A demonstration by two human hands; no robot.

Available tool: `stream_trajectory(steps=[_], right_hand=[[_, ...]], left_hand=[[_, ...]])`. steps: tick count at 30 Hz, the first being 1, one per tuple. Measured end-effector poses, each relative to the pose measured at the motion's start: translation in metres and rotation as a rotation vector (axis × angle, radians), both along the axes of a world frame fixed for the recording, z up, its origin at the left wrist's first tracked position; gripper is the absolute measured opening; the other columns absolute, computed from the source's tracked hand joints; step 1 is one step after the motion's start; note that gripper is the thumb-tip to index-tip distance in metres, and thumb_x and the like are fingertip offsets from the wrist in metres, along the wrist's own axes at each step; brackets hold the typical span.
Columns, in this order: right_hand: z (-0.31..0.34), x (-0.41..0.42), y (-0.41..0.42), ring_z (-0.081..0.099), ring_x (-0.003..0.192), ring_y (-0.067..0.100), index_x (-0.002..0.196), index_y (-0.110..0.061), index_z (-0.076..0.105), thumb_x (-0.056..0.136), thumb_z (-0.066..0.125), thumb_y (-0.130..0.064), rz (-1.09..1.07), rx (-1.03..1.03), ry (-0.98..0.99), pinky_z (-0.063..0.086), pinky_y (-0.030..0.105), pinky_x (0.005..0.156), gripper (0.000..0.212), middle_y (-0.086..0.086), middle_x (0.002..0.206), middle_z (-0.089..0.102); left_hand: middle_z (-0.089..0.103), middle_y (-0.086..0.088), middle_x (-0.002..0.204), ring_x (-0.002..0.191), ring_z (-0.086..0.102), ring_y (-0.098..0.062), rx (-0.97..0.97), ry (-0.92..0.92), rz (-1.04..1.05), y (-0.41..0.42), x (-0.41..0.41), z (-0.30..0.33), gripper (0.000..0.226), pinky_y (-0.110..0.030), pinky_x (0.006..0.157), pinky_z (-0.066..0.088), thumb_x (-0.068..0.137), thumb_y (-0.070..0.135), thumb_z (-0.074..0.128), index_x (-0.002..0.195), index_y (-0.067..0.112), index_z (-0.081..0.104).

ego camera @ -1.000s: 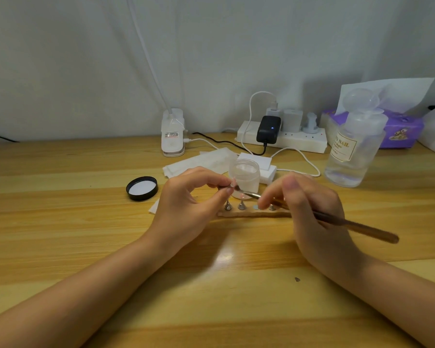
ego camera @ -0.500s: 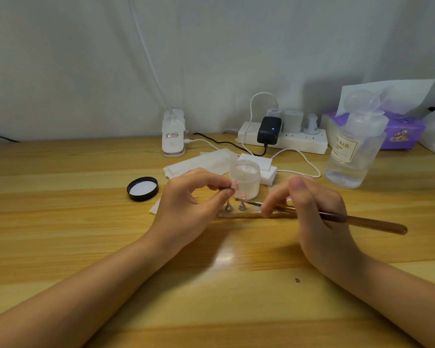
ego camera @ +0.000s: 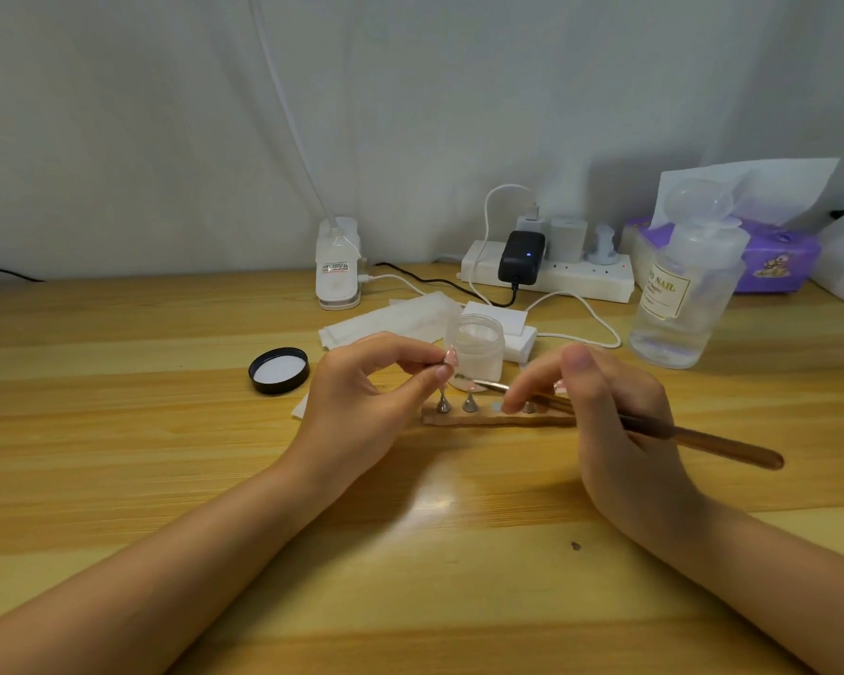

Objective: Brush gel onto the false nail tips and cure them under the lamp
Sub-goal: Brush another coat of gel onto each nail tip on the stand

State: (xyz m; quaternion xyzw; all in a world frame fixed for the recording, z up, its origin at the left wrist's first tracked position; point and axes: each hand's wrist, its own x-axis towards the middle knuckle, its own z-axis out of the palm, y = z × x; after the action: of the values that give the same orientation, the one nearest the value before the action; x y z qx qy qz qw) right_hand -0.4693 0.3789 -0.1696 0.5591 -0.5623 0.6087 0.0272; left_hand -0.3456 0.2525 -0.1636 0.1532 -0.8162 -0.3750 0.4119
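My left hand pinches a small metal stand between thumb and forefinger, and the false nail tip on it is held just in front of the open gel jar. My right hand grips a brown-handled brush; its bristle end lies on that tip. Below them a wooden holder strip carries metal stands; my right fingers hide part of it. The white lamp stands at the back by the wall.
The jar's black lid lies to the left. White wipes, a power strip with chargers and cables, a clear liquid bottle and a purple tissue box crowd the back of the wooden table.
The brush handle dipped again after rising half a second ago, and its tip stays at the nail tip pinched in my left hand. My left hand has barely moved.
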Motion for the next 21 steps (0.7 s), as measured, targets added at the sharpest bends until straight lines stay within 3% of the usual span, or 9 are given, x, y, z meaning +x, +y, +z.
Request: stream_trajectory(steps=[3, 8, 14, 18, 21], right_hand=[[0.0008, -0.0009, -0.0029, 0.059, 0.08, 0.002, 0.077, -0.023, 0.062, 0.09, 0.03, -0.035, -0.013, 0.045, -0.043, 0.044, 0.02, 0.076, 0.037, -0.013, 0.077, 0.063], [0.001, -0.0006, -0.0051, 0.061, 0.08, 0.009, 0.075, -0.019, 0.066, 0.09, 0.033, -0.037, 0.017, 0.088, -0.024, 0.047, 0.034, 0.075, 0.04, -0.01, 0.075, 0.064], [-0.0004, -0.0008, -0.0016, 0.06, 0.076, 0.004, 0.071, -0.02, 0.064, 0.092, 0.029, -0.031, 0.015, 0.018, -0.023, 0.044, 0.021, 0.075, 0.042, -0.008, 0.073, 0.065], [-0.0002, -0.0015, -0.006, 0.061, 0.084, 0.008, 0.078, -0.018, 0.065, 0.091, 0.031, -0.035, 0.001, 0.074, -0.042, 0.047, 0.031, 0.078, 0.04, -0.009, 0.078, 0.065], [0.0008, -0.0005, -0.0042, 0.06, 0.08, 0.006, 0.075, -0.017, 0.066, 0.091, 0.031, -0.035, 0.017, 0.081, -0.007, 0.045, 0.03, 0.075, 0.042, -0.014, 0.075, 0.063]], left_hand=[[0.069, 0.007, 0.08, 0.077, 0.062, -0.004, 0.01, 0.005, -0.012, 0.0002, 0.0001, 0.0003, 0.014, -0.01, 0.072, 0.044, 0.073, 0.02, 0.068, 0.086, 0.018, 0.071], [0.069, 0.007, 0.08, 0.078, 0.062, -0.003, 0.009, 0.0, -0.002, 0.0006, 0.0002, -0.0001, 0.013, -0.008, 0.071, 0.044, 0.074, 0.014, 0.07, 0.086, 0.017, 0.07], [0.07, 0.009, 0.08, 0.078, 0.063, -0.003, 0.009, 0.007, -0.017, 0.0012, 0.0008, -0.0002, 0.014, -0.008, 0.071, 0.044, 0.074, 0.021, 0.068, 0.087, 0.017, 0.071], [0.069, 0.01, 0.08, 0.078, 0.063, -0.002, 0.001, 0.011, -0.016, 0.0002, 0.0006, -0.001, 0.012, -0.006, 0.07, 0.042, 0.074, 0.017, 0.069, 0.086, 0.019, 0.071], [0.069, 0.011, 0.08, 0.078, 0.063, -0.001, -0.001, 0.018, -0.012, -0.0003, -0.0001, -0.0011, 0.016, -0.006, 0.07, 0.043, 0.074, 0.011, 0.07, 0.085, 0.022, 0.069]])
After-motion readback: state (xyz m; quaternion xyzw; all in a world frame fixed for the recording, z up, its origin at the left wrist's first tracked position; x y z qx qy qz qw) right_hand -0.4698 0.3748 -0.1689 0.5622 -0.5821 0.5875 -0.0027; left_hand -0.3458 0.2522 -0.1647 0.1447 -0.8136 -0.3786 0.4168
